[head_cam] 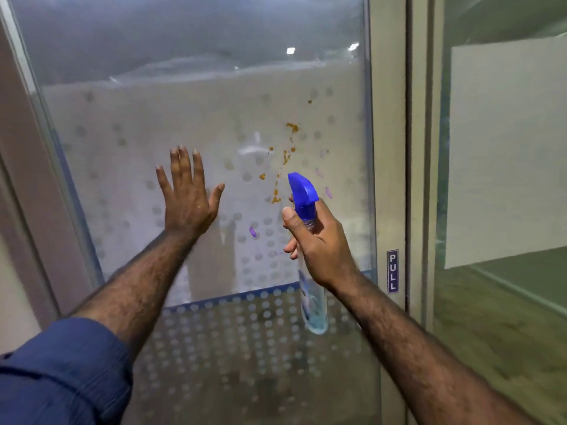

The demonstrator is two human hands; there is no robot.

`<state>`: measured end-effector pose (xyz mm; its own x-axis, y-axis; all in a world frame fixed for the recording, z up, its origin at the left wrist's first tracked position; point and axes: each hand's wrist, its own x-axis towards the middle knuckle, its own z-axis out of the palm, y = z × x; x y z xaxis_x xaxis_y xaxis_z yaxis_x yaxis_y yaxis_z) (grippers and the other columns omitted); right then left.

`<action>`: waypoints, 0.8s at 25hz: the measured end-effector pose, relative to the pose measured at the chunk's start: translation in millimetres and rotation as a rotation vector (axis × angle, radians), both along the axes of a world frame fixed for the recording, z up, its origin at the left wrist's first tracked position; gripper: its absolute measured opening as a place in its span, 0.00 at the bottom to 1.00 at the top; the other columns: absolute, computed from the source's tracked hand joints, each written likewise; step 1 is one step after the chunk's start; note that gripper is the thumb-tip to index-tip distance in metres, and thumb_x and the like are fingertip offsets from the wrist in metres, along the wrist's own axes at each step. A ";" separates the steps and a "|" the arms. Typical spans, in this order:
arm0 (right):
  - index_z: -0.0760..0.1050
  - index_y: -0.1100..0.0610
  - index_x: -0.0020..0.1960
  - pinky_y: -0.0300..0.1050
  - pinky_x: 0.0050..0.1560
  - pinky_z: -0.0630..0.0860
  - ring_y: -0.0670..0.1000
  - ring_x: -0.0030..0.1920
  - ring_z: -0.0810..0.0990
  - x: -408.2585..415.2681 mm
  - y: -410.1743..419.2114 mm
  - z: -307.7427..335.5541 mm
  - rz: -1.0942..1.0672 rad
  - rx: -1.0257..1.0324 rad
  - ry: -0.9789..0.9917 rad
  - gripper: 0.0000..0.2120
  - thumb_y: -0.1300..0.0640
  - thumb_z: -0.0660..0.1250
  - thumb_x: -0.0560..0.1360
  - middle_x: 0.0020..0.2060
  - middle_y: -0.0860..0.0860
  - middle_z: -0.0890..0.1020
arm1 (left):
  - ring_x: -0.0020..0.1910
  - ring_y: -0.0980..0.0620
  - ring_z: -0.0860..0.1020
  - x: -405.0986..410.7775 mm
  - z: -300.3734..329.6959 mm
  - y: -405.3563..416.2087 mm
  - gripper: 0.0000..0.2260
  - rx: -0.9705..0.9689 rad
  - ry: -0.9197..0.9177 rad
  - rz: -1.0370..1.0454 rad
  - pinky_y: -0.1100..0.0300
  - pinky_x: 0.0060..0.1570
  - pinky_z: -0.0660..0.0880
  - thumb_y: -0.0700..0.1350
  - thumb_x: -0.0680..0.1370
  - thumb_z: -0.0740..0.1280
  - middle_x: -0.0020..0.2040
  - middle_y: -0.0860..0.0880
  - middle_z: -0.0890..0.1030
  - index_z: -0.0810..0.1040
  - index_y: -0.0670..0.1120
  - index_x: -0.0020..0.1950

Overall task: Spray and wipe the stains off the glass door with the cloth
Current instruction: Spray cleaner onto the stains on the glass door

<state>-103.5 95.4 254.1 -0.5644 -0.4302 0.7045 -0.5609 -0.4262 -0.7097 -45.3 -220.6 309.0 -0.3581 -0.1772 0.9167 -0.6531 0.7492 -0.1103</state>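
My right hand (319, 243) is wrapped around the neck of the spray bottle (311, 289), thumb up along the near side and fingers curled round the far side just under the blue trigger head (302, 190). The bottle hangs upright below my fist, clear plastic with a little pale blue liquid at the bottom, and its nozzle points up and left toward the glass door (184, 102).

My left hand (188, 194) is raised flat with fingers straight and spread, thumb out to the right, palm facing the frosted pane. I cannot tell for sure whether the palm touches the glass or sits just off it. A rolled blue sleeve (61, 369) covers my left upper arm.

The brown stains (287, 156) lie between my two hands and a bit higher, a scatter of orange-brown drips running from a larger blot near the top down to a smear just left of the trigger head. A few small purple marks (252, 231) sit on the pane lower down and to the right of the nozzle.

The door's frosted band carries a pattern of pale dots, with a blue strip along its lower edge. To the right, the metal frame (388, 148) bears a small vertical PULL sign (392, 271).
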 end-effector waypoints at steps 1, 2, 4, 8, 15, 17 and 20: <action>0.76 0.43 0.58 0.54 0.39 0.85 0.53 0.35 0.85 -0.9 -2.8 11.3 -0.012 -0.010 0.006 0.03 0.48 0.69 0.86 0.50 0.63 0.83 | 0.87 0.36 0.46 -1.0 0.7 -7.0 0.38 0.016 0.022 -0.002 0.27 0.82 0.46 0.63 0.87 0.52 0.87 0.36 0.46 0.44 0.40 0.87; 0.77 0.47 0.59 0.53 0.38 0.85 0.53 0.35 0.85 -2.5 -5.2 22.2 -0.031 -0.020 0.014 0.05 0.47 0.69 0.86 0.50 0.63 0.83 | 0.87 0.36 0.45 -1.9 -0.1 -13.2 0.38 0.021 0.034 -0.011 0.27 0.81 0.45 0.63 0.87 0.51 0.87 0.37 0.45 0.43 0.41 0.87; 0.76 0.51 0.60 0.51 0.37 0.84 0.55 0.35 0.85 -6.9 -8.5 41.1 -0.073 -0.044 0.036 0.08 0.48 0.69 0.86 0.49 0.62 0.83 | 0.87 0.36 0.44 -5.1 -3.0 -20.9 0.38 0.001 0.035 -0.028 0.27 0.81 0.44 0.64 0.87 0.49 0.87 0.38 0.44 0.41 0.42 0.87; 0.76 0.55 0.58 0.52 0.34 0.85 0.52 0.37 0.84 -15.4 -15.2 60.6 -0.149 -0.098 0.047 0.11 0.47 0.69 0.86 0.50 0.64 0.81 | 0.87 0.37 0.43 -7.8 -4.7 -26.5 0.38 -0.016 0.040 -0.039 0.28 0.81 0.44 0.64 0.86 0.48 0.88 0.38 0.42 0.40 0.43 0.87; 0.76 0.57 0.57 0.51 0.33 0.83 0.59 0.41 0.84 -6.7 -24.0 47.6 -0.169 -0.043 0.123 0.13 0.46 0.70 0.85 0.48 0.63 0.80 | 0.87 0.37 0.43 -9.2 -4.3 -30.2 0.38 -0.014 0.049 -0.072 0.27 0.81 0.45 0.65 0.86 0.47 0.88 0.39 0.42 0.40 0.43 0.87; 0.76 0.55 0.59 0.53 0.37 0.84 0.61 0.44 0.84 3.3 -28.1 36.9 -0.152 0.007 0.204 0.14 0.44 0.69 0.85 0.51 0.59 0.80 | 0.87 0.38 0.43 -8.6 -3.9 -29.7 0.38 -0.011 0.046 -0.075 0.27 0.81 0.45 0.65 0.86 0.47 0.88 0.40 0.42 0.41 0.44 0.87; 0.75 0.52 0.57 0.64 0.44 0.83 0.60 0.45 0.84 18.2 -34.3 14.5 -0.162 0.099 0.283 0.15 0.40 0.67 0.85 0.50 0.55 0.80 | 0.87 0.38 0.43 -7.6 -3.3 -30.0 0.39 -0.011 0.042 -0.083 0.27 0.82 0.45 0.66 0.85 0.47 0.88 0.40 0.42 0.40 0.44 0.88</action>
<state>-85.3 61.1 268.7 -0.4194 -0.4248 0.8023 -0.7963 -0.2522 -0.5498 -52.9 -250.6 305.7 -0.3324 -0.1390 0.9328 -0.5934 0.7996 -0.0924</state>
